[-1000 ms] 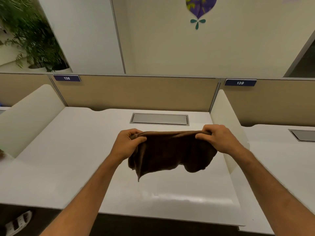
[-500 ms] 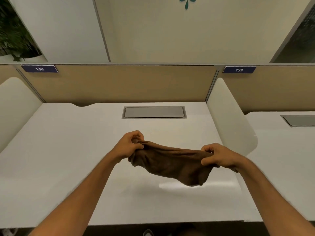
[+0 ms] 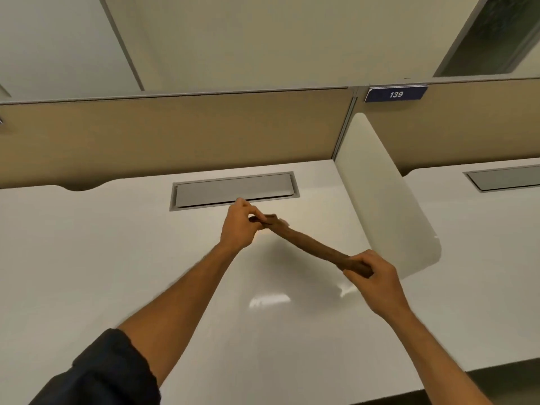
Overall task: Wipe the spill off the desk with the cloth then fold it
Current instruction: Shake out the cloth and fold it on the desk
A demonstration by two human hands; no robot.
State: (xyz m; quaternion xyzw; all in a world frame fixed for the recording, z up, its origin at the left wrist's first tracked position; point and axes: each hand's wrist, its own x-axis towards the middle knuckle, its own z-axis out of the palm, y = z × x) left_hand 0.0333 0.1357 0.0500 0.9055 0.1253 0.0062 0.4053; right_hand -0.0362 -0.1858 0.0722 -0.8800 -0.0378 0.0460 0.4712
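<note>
A brown cloth (image 3: 309, 244) is stretched edge-on between my two hands above the white desk (image 3: 102, 258), so it looks like a thin slanted band. My left hand (image 3: 241, 226) pinches its far end near the desk's grey cable hatch. My right hand (image 3: 372, 273) grips its near end, lower and to the right, close to the white side divider. No spill shows on the desk top; only a light glare lies below the cloth.
A grey cable hatch (image 3: 233, 190) is set into the desk at the back. A tan partition (image 3: 175, 133) stands behind it. A white rounded divider (image 3: 385, 206) separates this desk from the one on the right, labelled 139 (image 3: 396, 94).
The cloth hung as a broad sheet before; now it is pulled taut and seen edge-on. My left hand moved forward toward the hatch, my right hand came lower and nearer. The view tilted down and closer.
</note>
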